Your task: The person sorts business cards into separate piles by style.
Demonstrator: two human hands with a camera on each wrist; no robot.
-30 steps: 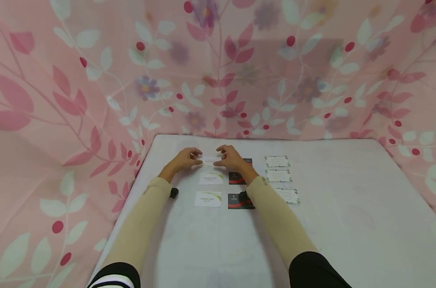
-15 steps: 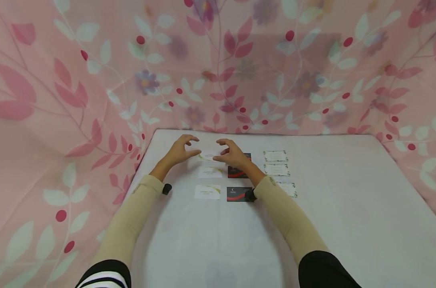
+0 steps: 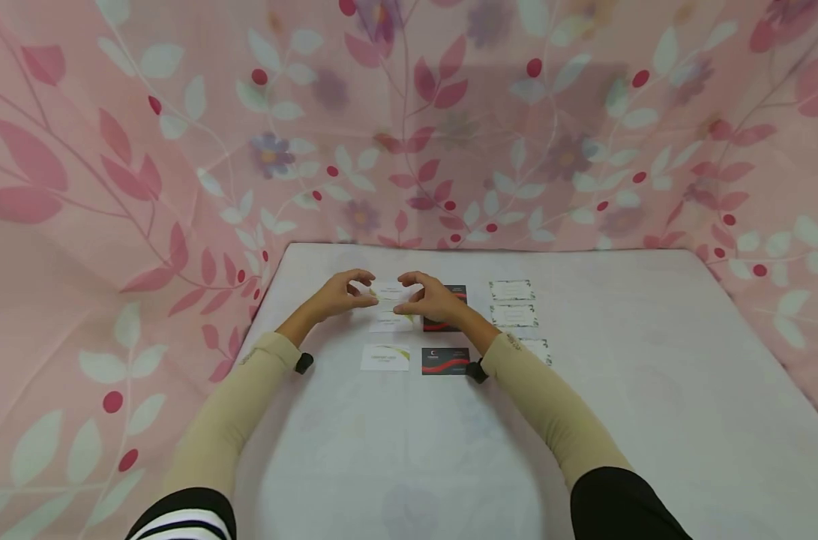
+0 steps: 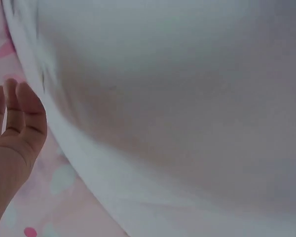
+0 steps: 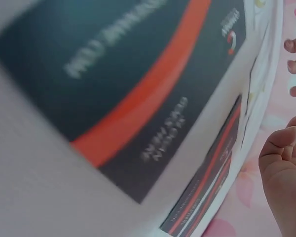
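My left hand and right hand face each other over a column of white business cards with yellow-green curves. Fingers and thumbs are loosely bent in a C shape, and nothing shows between them. Beneath the hands lie the far white card and the middle white card; the near white card is in full view. The right hand and wrist cover part of the black business cards with red waves. Large in the right wrist view is a black card, with the right hand off to its right.
The nearest black card lies by the right wrist camera. Farther right is a column of leaf-bordered white cards. All rest on a white-covered table, with a pink floral cloth hanging behind it.
Both hands have shifted from the far white card toward the middle one. The left hand first drew away leftward, then came lower and back in. The cards keep their places.
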